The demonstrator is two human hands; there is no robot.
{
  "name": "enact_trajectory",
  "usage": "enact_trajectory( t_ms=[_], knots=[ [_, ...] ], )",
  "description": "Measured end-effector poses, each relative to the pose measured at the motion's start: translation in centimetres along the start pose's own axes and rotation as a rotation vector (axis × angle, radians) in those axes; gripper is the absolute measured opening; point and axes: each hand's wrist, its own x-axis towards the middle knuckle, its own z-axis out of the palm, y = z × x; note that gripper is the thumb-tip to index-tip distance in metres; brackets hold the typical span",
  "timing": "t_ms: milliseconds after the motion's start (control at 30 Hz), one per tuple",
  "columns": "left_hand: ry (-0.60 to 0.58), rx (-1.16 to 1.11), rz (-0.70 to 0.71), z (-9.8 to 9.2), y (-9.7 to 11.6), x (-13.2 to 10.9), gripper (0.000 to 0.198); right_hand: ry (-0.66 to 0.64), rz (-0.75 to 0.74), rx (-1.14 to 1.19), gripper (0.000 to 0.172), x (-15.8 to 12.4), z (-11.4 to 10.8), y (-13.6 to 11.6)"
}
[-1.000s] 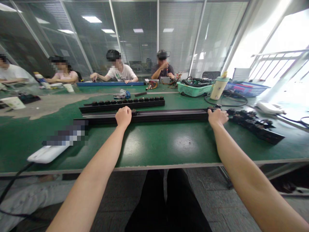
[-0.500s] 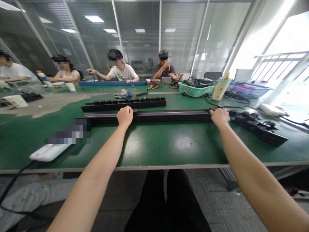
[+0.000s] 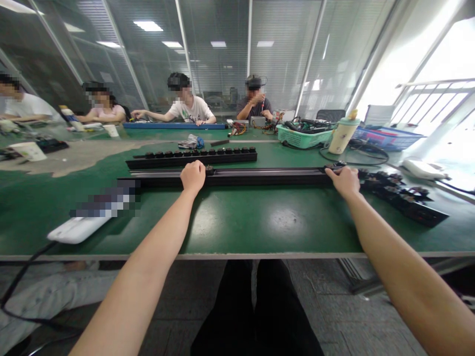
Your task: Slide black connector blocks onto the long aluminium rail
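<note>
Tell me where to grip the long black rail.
Grip the long black rail from above on the near side, hands spread wide like your left hand and right hand now: it is long, and a studded bar lies close behind.

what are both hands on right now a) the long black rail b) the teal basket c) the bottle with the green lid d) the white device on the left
a. The left hand and the right hand both close over the long black rail, apart along its length.
</note>
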Motion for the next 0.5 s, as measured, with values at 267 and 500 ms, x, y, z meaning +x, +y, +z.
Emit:
enact_trajectory(
  t_ms=[267,500],
  knots=[
    [0.007,0.004,0.005,0.1,-0.1,0.1,0.040,0.072,-0.027,0.011,0.036,-0.8,-0.3,-1.5],
    [0.002,-0.001,-0.008,0.0,0.0,0.1,0.040,0.057,0.023,0.081,0.037,-0.5,-0.2,-1.2]
  ],
)
